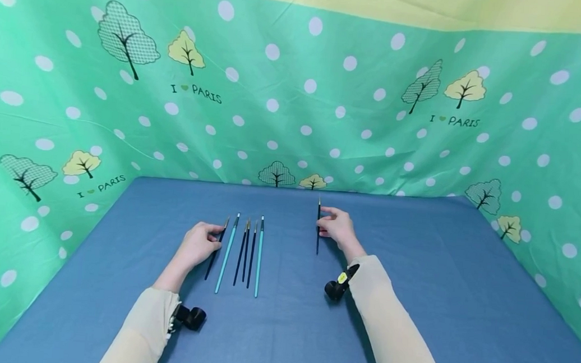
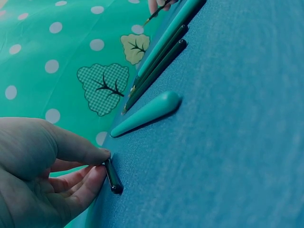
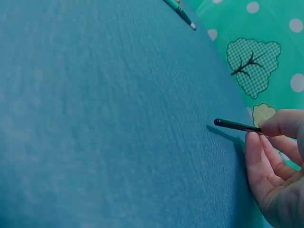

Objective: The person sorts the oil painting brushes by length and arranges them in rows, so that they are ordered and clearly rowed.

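Note:
My left hand (image 1: 200, 245) pinches a dark brush (image 1: 211, 263) at the left end of a group of brushes; in the left wrist view its dark handle end (image 2: 114, 185) shows below the fingertips. Just right of it lies a turquoise brush (image 1: 225, 261). My right hand (image 1: 337, 226), farther right, holds another dark brush (image 1: 318, 241) between thumb and fingers, its bristles pointing away. In the right wrist view that brush's handle (image 3: 232, 124) stands a little above the cloth, with a shadow under it.
Several dark brushes (image 1: 251, 263) and a second turquoise brush (image 1: 260, 258) lie side by side between the hands. A blue cloth (image 1: 279, 338) covers the table. Behind and at both sides hangs a green dotted curtain (image 1: 284, 125).

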The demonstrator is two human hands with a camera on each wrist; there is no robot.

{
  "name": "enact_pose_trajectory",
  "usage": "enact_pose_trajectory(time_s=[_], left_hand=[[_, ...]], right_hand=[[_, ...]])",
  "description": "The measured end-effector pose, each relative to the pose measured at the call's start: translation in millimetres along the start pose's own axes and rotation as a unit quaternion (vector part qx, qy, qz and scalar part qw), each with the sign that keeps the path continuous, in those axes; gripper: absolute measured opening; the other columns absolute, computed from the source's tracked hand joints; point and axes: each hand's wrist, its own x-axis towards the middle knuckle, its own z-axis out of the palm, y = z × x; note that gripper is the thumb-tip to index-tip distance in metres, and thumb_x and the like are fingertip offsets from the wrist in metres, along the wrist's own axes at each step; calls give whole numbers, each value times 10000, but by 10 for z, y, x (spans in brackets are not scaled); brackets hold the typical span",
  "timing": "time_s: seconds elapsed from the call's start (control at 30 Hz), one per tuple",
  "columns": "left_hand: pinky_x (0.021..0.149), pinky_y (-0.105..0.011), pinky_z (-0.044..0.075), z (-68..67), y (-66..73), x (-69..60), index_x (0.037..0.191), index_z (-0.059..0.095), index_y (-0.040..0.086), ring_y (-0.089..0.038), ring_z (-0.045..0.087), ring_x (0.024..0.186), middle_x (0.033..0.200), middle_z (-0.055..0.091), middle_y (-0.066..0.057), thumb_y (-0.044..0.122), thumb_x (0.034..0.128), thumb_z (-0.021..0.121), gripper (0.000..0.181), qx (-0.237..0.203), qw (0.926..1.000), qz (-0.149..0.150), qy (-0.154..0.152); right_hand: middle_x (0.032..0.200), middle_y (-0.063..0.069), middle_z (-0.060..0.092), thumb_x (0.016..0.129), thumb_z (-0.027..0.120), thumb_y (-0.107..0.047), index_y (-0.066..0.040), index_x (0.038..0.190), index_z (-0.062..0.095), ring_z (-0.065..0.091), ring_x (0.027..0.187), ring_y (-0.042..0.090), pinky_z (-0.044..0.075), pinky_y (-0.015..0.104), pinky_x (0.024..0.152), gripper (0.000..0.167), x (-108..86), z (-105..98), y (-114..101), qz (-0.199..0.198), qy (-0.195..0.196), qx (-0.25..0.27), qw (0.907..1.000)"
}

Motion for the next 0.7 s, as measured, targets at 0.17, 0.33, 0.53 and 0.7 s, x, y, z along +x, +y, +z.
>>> enact_pose_trajectory(time_s=[0.17,0.33,0.53,0.7], left_hand=[[647,-331,423,-1,4,-4,1228,559,-2,-224,510,818,1101,499,-188,25,824,594,406,-29,10000,-2,-11],[642,-324,422,-3,5,-10,1226,562,0,-222,510,809,1090,503,-184,23,821,598,407,-38,10000,-8,5],[644,-325,418,-5,-3,-12,1228,561,3,-222,508,812,1093,501,-182,23,821,597,410,-55,10000,-43,-6],[641,-324,415,-2,-4,-8,1229,559,1,-222,506,808,1095,497,-183,26,824,594,407,-70,10000,-36,-16]], right_hand=[[1025,140,602,834,613,-56,-129,1253,554,618,724,168,531,278,648,429,38,-2,-12,34,81,-39,10000],[1044,138,620,835,620,-64,-119,1239,567,628,768,186,532,275,657,412,81,14,-25,36,133,-95,9999],[1043,143,635,833,625,-63,-105,1233,570,640,809,209,533,277,664,406,121,39,-30,21,96,-138,9999],[1029,151,645,834,626,-68,-88,1229,574,647,819,208,532,266,652,400,141,60,-48,4,131,-296,9995]])
